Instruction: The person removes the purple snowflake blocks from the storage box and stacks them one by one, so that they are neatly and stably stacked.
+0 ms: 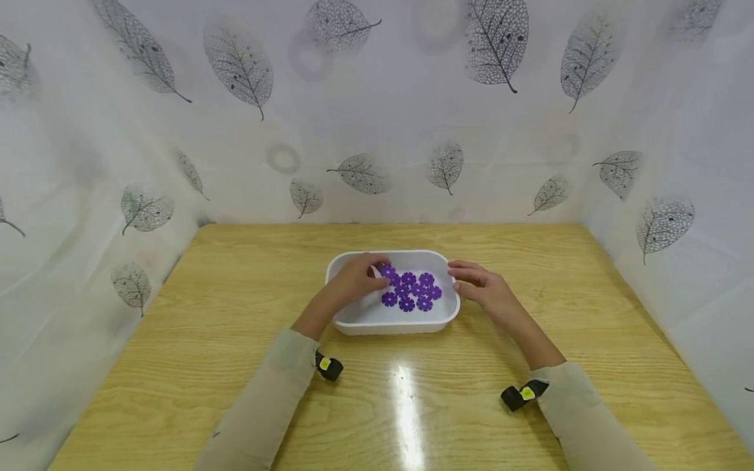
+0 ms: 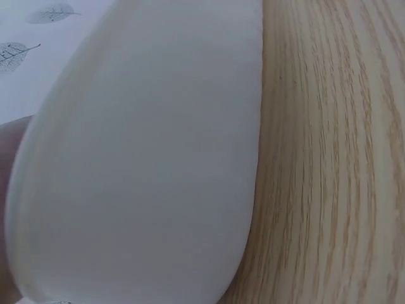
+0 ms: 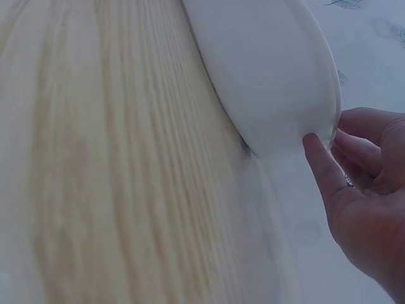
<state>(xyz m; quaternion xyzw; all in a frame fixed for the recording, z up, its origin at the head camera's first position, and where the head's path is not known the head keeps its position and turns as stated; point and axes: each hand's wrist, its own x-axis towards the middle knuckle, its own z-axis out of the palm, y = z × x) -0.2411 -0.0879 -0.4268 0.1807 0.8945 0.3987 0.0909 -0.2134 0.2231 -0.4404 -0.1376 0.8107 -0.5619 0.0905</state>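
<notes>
A white rectangular plastic basin (image 1: 389, 328) with rounded corners stands on the table, and several purple flower-shaped discs (image 1: 407, 303) lie on its bottom. My left hand (image 1: 355, 280) reaches in over the basin's left side. Its thumb and index finger pinch a purple disc (image 1: 387, 270) at the left of the group. At the right end, my right hand (image 1: 487, 292) holds the basin's rim, the fingertips over the edge and the thumb (image 3: 314, 152) against the outer wall. The left wrist view is mostly filled by the basin's outer wall (image 2: 145, 152); the left fingers are hidden there.
The wooden table (image 1: 247, 288) extends around the basin, with a bright reflection in front of it. White curtains (image 1: 377, 118) printed with grey leaves enclose the back and both sides. Each wrist wears a black strap-on camera (image 1: 330, 368).
</notes>
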